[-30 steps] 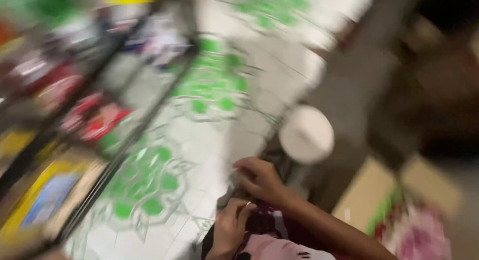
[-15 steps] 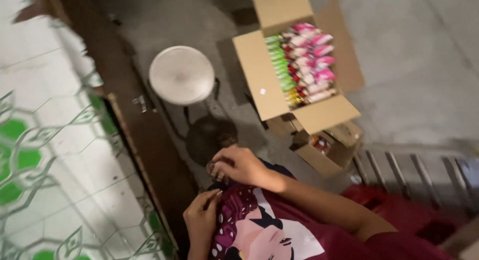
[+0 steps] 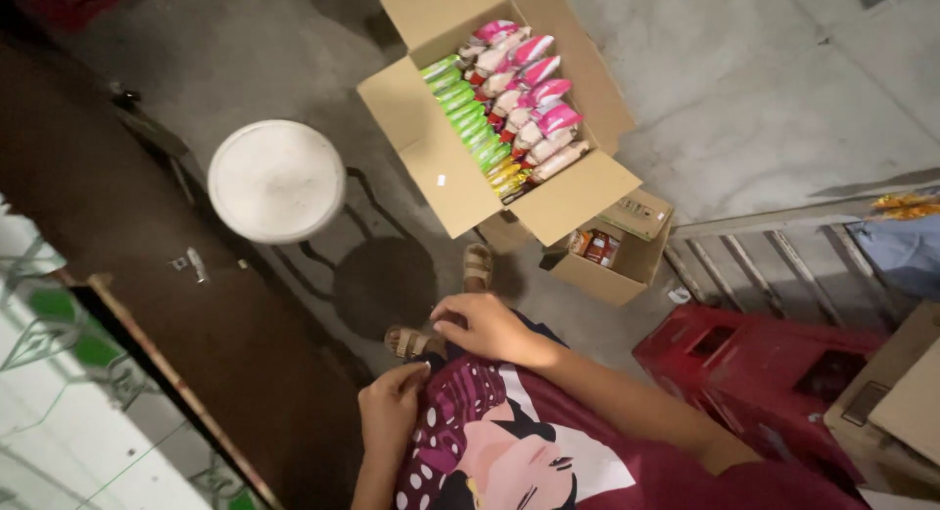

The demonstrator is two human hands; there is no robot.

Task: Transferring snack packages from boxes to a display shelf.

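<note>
Where sandals stand: stool (image 3: 277,180), open carton (image 3: 460,167).

Open carton (image 3: 431,153) of packets (image 3: 509,104) ahead of both hands; stool (image 3: 277,180) to its left (smaller box (image 3: 627,260) right).

White round stool (image 3: 277,180); open carton (image 3: 431,148), pink packets (image 3: 534,89); red crates (image 3: 774,358).
</note>
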